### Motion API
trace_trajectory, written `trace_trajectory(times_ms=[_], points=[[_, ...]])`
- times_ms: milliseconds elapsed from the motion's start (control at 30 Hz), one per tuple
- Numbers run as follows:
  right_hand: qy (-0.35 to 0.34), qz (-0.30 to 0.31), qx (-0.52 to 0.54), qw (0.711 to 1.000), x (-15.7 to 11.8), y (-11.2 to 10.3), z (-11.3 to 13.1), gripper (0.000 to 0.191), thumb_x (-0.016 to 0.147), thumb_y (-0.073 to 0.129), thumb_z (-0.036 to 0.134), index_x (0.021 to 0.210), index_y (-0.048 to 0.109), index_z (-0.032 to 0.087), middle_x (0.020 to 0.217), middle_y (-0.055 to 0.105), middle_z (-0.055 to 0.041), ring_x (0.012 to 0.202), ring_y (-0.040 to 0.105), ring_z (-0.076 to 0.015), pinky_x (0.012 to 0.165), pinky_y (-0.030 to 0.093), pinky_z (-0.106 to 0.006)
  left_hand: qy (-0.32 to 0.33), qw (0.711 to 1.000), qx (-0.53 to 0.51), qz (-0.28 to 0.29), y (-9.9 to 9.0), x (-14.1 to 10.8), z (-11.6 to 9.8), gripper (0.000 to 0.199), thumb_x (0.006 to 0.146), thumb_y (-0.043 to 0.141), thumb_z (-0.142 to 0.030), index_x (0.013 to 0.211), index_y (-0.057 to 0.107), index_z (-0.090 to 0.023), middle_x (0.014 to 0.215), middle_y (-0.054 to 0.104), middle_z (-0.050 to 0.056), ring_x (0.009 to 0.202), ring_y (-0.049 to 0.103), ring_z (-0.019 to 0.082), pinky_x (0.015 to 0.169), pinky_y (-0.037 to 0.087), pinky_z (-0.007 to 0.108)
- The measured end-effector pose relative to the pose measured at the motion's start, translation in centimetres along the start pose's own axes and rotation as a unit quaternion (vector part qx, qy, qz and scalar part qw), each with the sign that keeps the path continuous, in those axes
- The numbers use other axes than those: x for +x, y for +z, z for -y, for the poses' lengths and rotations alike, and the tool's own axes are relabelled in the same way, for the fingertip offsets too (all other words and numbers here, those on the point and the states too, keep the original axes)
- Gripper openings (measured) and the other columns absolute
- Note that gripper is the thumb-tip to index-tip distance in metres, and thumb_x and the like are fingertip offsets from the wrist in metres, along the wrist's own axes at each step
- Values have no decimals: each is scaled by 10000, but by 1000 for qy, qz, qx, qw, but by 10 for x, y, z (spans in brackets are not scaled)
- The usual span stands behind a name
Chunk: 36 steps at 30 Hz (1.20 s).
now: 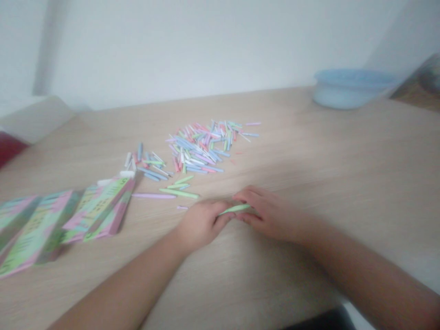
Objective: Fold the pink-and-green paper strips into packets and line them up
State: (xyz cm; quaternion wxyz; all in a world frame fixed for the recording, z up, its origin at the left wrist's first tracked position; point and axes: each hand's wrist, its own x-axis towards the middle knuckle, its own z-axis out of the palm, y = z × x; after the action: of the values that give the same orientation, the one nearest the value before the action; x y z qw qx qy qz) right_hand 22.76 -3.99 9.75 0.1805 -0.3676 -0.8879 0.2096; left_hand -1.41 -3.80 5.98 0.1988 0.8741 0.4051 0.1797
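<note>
On the light wood-grain table (326, 160), thin coloured sticks (202, 151) heaped near 12 o'clock; smaller group (149, 174) and loose green sticks (178, 192) at 10; patterned packs (39, 229) at 9; blue basin (350, 91) between 1 and 2.

The type of room cannot be determined; an indoor tabletop work area is shown — a wood-grain table (292, 160) is placed against a plain pale wall (206, 50), with small coloured sticks (199, 146), printed cartons (37, 229) and a blue basin (343, 89) set on it.
</note>
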Motion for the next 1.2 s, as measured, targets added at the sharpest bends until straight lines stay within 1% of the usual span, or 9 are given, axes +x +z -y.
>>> trace_trajectory(times_ms=[133, 200, 300, 467, 567, 767, 900, 1000, 1200], points=[[-16, 46, -31, 998, 4, -8, 1, 226, 1045, 469, 171, 1081, 691, 196, 1095, 687, -89, 1057, 641, -232, 948, 504, -370, 0, 1000, 11, 4, 1, 0, 2, 378, 1041, 458, -498, 1214, 689, -254, 1090, 774, 48, 1008, 720, 231, 853, 528, 333], [15, 52, -56, 997, 5, -6, 1, 245, 1061, 468, 252, 1012, 697, 182, 1025, 703, -97, 975, 652, -244, 880, 508, -378, 8, 1000, 7, 10, 1, 1, 2, 398, 1039, 467, -499, 1300, 651, -260, 1226, 747, 54, 1111, 699, 234, 931, 524, 344], [54, 64, -63, 995, 4, -1, -2, 386, 1081, 420, 373, 882, 688, 179, 876, 703, -82, 836, 644, -230, 788, 496, -370, 16, 999, 12, 27, 0, 2, 0, 410, 1038, 467, -499, 1312, 650, -256, 1262, 736, 60, 1140, 691, 240, 980, 515, 360], [37, -3, 39, 999, 0, -2, -7, 292, 974, 639, 395, 1192, 617, 202, 1160, 659, -92, 942, 643, -217, 819, 515, -346, 5, 1000, 6, 28, 0, 2, 0, 397, 1052, 428, -495, 1263, 685, -278, 1167, 764, 40, 1075, 707, 229, 930, 525, 347], [-2, 25, 61, 998, 1, -4, -9, 115, 1001, 569, 266, 1054, 665, 231, 1099, 673, -73, 993, 641, -229, 876, 511, -364, -6, 999, 18, 29, 1, 2, 2, 406, 1039, 448, -518, 1200, 710, -252, 1101, 776, 51, 1024, 718, 236, 895, 533, 344], [58, 39, 1, 998, 4, 1, -6, 286, 1050, 478, 344, 890, 678, 216, 886, 716, -57, 833, 652, -233, 745, 498, -361, 3, 1000, 9, 24, 1, 1, 0, 440, 1028, 494, -498, 1382, 604, -261, 1339, 702, 58, 1189, 674, 244, 1003, 512, 365], [59, 34, 22, 997, 2, -2, -2, 186, 998, 596, 379, 1029, 655, 206, 976, 704, -55, 839, 647, -215, 717, 496, -338, 5, 999, 10, 33, 0, 2, -1, 407, 1047, 441, -500, 1282, 672, -262, 1219, 751, 56, 1110, 701, 245, 956, 525, 376], [16, 21, 47, 999, 3, -6, -2, 93, 984, 614, 283, 1043, 654, 223, 1041, 693, -57, 916, 659, -224, 797, 517, -348, -7, 999, 15, 36, -1, 2, -1, 411, 1045, 437, -509, 1221, 700, -246, 1147, 766, 64, 1059, 712, 249, 911, 535, 372], [-10, 28, 12, 999, 4, 1, -5, 181, 1032, 512, 233, 1015, 692, 235, 1028, 718, -66, 1001, 672, -266, 884, 517, -395, -7, 998, 53, 44, 1, 1, -1, 440, 1045, 435, -507, 1316, 643, -229, 1201, 755, 77, 1095, 709, 277, 933, 542, 405]])
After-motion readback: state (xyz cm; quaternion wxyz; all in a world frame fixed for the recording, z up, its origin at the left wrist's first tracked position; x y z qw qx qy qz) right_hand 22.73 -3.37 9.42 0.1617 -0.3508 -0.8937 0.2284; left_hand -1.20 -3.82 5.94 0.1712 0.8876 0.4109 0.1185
